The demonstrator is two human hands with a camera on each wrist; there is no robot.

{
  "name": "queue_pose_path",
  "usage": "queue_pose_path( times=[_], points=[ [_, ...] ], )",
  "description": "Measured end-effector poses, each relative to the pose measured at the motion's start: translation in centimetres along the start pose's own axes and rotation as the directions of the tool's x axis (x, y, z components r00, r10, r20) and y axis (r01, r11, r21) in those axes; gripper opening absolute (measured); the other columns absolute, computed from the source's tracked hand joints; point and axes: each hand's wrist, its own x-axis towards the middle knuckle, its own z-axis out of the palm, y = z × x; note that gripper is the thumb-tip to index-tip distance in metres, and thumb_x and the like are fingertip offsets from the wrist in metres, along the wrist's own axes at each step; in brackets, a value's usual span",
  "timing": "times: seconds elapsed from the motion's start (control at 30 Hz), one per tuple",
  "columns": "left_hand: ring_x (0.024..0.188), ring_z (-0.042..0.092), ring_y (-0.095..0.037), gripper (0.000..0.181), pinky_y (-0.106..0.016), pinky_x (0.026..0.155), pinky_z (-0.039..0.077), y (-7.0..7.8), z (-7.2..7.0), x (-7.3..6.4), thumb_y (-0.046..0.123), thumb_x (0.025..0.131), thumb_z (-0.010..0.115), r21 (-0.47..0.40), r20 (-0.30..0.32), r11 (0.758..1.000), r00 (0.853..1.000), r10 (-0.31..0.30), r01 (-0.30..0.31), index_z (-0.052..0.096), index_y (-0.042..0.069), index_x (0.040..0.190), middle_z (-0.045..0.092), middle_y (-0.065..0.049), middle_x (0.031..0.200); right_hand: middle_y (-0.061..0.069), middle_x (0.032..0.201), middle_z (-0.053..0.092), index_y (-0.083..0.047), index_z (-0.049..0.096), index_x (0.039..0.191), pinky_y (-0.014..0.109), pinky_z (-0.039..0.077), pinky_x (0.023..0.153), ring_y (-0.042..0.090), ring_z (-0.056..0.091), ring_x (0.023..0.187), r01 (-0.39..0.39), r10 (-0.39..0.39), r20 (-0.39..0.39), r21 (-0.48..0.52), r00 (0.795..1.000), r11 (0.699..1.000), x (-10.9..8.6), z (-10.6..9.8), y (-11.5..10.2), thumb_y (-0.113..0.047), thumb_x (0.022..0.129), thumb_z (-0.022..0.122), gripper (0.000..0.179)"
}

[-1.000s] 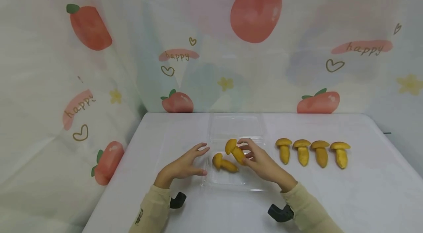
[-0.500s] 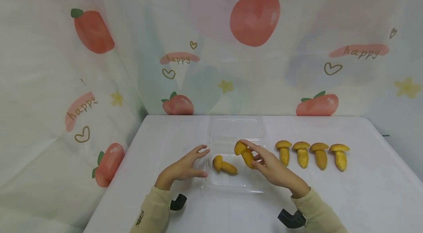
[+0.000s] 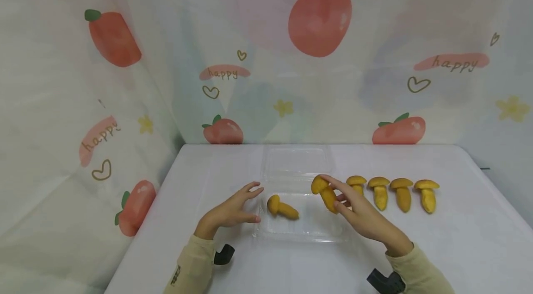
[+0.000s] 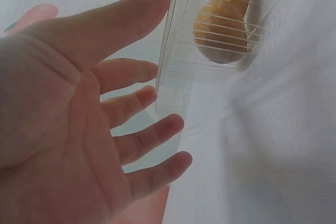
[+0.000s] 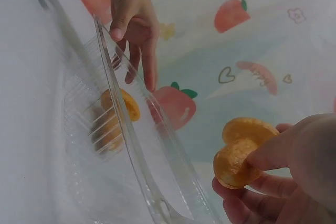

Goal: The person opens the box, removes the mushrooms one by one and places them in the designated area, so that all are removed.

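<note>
My right hand pinches a yellow mushroom by its stem, cap toward the upper left, over the right part of a clear plastic container. In the right wrist view the held mushroom shows its stem end, thumb on one side and fingers on the other. Another yellow mushroom lies on its side in the container's left part. My left hand is at the container's left edge, fingers spread, holding nothing. In the left wrist view the thumb and fingertips are right at the clear wall.
The container's clear lid lies folded open toward the back wall. Several more yellow mushrooms stand in a row on the white table to the right; my right hand partly covers the leftmost. A printed cloth hangs behind and at left.
My right hand has moved to the right with the mushroom, from beside the lying mushroom toward the container's right side. The left hand has stayed at the left edge.
</note>
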Motion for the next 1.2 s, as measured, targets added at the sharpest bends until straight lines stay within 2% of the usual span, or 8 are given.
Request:
queue_pose_path(
  times=[0.23,0.33,0.5,0.73,0.97,1.03,1.17,1.2],
  points=[
    [0.155,0.022,-0.038,0.084,-0.058,0.123,0.026,-0.1,-0.1,0.0,0.020,0.089,0.078,0.028,-0.001,1.000,1.000,0.001,-0.001,0.033,0.002,0.157,0.020,-0.017,0.168,0.012,0.144,0.053,-0.021,0.037,0.157,0.022,0.052,0.079,0.014,0.057,0.100,0.038,-0.045,-0.091,-0.078,0.995,0.996,-0.9,-1.4,1.0,0.001,0.099,0.056,0.065],
    [0.155,0.021,-0.038,0.084,-0.059,0.123,0.026,0.0,-0.2,0.1,0.020,0.089,0.078,0.020,0.000,1.000,1.000,-0.008,0.008,0.033,0.003,0.157,0.020,-0.017,0.168,0.012,0.144,0.053,-0.020,0.038,0.156,0.022,0.052,0.078,0.010,0.057,0.097,0.048,-0.056,-0.093,-0.085,0.994,0.995,-1.4,-2.1,1.3,-0.001,0.099,0.057,0.063],
    [0.155,0.022,-0.039,0.083,-0.060,0.123,0.026,0.0,-0.2,0.0,0.018,0.089,0.079,0.018,-0.001,1.000,1.000,-0.017,0.017,0.034,0.003,0.157,0.021,-0.017,0.168,0.017,0.138,0.055,-0.018,0.039,0.155,0.022,0.054,0.072,0.003,0.058,0.092,0.024,-0.032,-0.107,-0.083,0.994,0.996,-2.2,-3.2,1.8,-0.002,0.099,0.059,0.062],
    [0.155,0.021,-0.039,0.082,-0.061,0.123,0.024,0.0,0.0,0.0,0.017,0.088,0.078,0.005,-0.012,1.000,1.000,-0.011,0.011,0.035,0.002,0.157,0.022,-0.017,0.167,0.025,0.135,0.054,-0.015,0.038,0.156,0.019,0.054,0.073,-0.008,0.055,0.097,0.007,-0.024,-0.166,-0.105,0.986,0.994,-3.0,-5.1,3.0,0.002,0.097,0.058,0.065],
    [0.154,0.023,-0.042,0.082,-0.062,0.121,0.026,-0.1,0.1,0.0,0.021,0.089,0.078,0.022,-0.011,1.000,1.000,0.014,-0.014,0.034,0.000,0.156,0.023,-0.019,0.166,0.034,0.134,0.052,-0.013,0.036,0.156,0.017,0.053,0.068,0.017,0.065,0.094,-0.076,0.047,-0.196,-0.146,0.979,0.986,-4.0,-7.5,4.3,0.000,0.097,0.059,0.065],
    [0.153,0.024,-0.042,0.082,-0.063,0.121,0.026,-0.2,0.1,0.0,0.021,0.089,0.078,0.028,-0.014,0.999,1.000,0.019,-0.018,0.035,0.000,0.156,0.023,-0.020,0.166,0.035,0.135,0.051,-0.013,0.035,0.157,0.017,0.053,0.067,0.012,0.065,0.095,-0.096,0.066,-0.194,-0.149,0.979,0.984,-4.2,-7.9,4.7,-0.003,0.098,0.061,0.065],
    [0.154,0.023,-0.042,0.082,-0.063,0.121,0.026,-0.3,0.1,0.1,0.021,0.089,0.078,0.027,-0.020,0.999,0.999,0.026,-0.026,0.035,0.000,0.155,0.023,-0.020,0.166,0.036,0.134,0.050,-0.012,0.034,0.157,0.020,0.054,0.062,-0.011,0.055,0.090,-0.107,0.085,-0.181,-0.117,0.980,0.987,-4.3,-8.5,5.7,-0.005,0.098,0.064,0.066],
    [0.153,0.023,-0.042,0.082,-0.063,0.121,0.026,-0.2,0.1,0.1,0.021,0.089,0.078,0.026,-0.020,0.999,0.999,0.027,-0.026,0.035,-0.001,0.155,0.023,-0.021,0.166,0.036,0.134,0.050,-0.012,0.034,0.157,0.020,0.054,0.063,-0.010,0.055,0.090,-0.109,0.088,-0.175,-0.114,0.981,0.987,-4.3,-8.6,5.9,-0.006,0.098,0.064,0.067]
  ],
)
